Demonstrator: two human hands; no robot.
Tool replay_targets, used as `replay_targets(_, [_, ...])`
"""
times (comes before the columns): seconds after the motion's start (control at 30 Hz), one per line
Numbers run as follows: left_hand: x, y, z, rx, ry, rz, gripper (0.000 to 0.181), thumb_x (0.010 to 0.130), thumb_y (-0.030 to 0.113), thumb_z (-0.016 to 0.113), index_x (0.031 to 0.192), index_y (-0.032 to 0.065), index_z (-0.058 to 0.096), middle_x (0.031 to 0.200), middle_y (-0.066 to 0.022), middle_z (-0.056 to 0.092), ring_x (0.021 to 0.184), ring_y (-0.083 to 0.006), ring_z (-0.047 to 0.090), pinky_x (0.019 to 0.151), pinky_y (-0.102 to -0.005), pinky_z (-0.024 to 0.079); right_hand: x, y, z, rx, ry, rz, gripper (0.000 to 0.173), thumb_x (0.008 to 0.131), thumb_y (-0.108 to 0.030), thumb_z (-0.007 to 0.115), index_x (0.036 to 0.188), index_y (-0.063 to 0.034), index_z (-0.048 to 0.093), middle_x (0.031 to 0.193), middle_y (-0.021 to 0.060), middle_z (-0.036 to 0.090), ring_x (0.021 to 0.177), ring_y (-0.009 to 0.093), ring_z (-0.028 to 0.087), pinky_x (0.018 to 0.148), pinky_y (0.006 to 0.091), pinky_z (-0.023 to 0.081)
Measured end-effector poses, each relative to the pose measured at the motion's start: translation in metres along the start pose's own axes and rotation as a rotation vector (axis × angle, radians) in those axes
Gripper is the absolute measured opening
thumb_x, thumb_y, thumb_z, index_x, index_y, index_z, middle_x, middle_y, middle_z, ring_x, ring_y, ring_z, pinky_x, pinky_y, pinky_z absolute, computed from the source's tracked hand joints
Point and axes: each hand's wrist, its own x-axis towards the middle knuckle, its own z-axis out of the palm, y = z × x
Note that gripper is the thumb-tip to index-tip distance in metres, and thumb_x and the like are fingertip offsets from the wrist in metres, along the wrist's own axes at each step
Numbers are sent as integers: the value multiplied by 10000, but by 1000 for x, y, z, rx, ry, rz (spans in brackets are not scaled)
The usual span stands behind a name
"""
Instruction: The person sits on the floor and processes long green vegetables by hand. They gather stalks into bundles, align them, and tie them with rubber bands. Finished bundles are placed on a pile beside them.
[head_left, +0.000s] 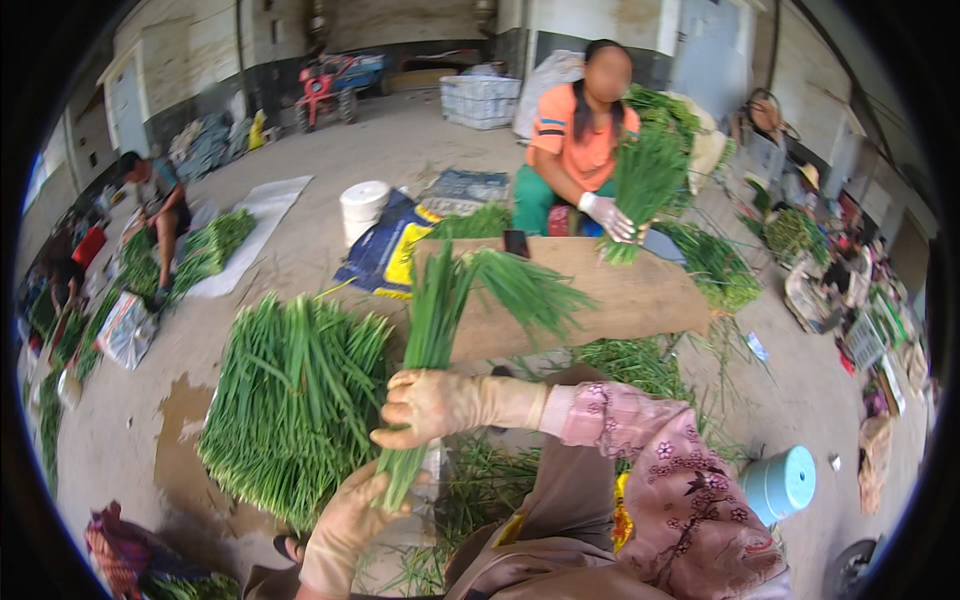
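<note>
My right hand (431, 409), in a pale rubber glove, is wrapped around the middle of a bunch of garlic chives (431, 322). The leaves rise upward, and the pale stem ends point down towards me. Lower down, my gloved left hand (352, 502) grips those stem ends; some of its fingers are hidden behind them. A large heap of chives (296, 405) lies just left of my hands, stacked in layers. Beyond my right hand, a smaller bunch (529, 289) rests on a brown board (637, 300).
Across the board, a person in an orange shirt (551, 150) holds another chive bunch (649, 180). Loose leaves (487, 480) litter the floor by my legs. A light-blue bucket (780, 484) stands right, a white bucket (364, 210) beyond the heap. Another person (161, 195) sits far left.
</note>
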Motion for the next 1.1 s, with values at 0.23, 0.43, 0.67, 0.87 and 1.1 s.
replay_targets(0.23, [8,-32,30,166,164,21,404,859,272,529,1110,-35,456,813,-130,553,645,-156,537,529,-237,444,-30,-12,-35,-111,-29,-6,326,712,-216,560,1028,-164,494,646,11,478,571,190,510,555,337,410])
replay_targets(0.43, [36,-49,23,417,305,-36,212,907,192,435,930,-6,509,560,-9,399,423,-99,333,407,-248,294,-64,-18,-54,-197,-202,56,254,724,-238,537,967,-165,534,662,13,486,570,194,511,503,349,382])
replay_targets(0.67, [57,-54,34,281,151,-101,208,882,228,516,874,21,502,536,7,379,403,-90,320,390,-231,283,-71,-17,-63,-171,-155,52,236,749,-262,525,969,-178,541,676,27,514,579,213,536,483,360,398])
replay_targets(0.87, [44,-55,27,157,92,-58,236,853,258,595,778,58,493,514,19,376,385,-80,320,371,-210,277,-51,-11,-45,-159,-107,-56,224,754,-273,531,957,-179,539,667,20,516,560,213,540,463,361,395])
replay_targets(1.1, [-25,-68,10,159,205,-54,207,866,241,595,898,50,521,564,35,392,459,-59,372,418,-212,329,-74,53,-119,-294,-181,166,338,693,-204,561,1029,-165,557,670,-6,457,600,163,511,606,301,453])
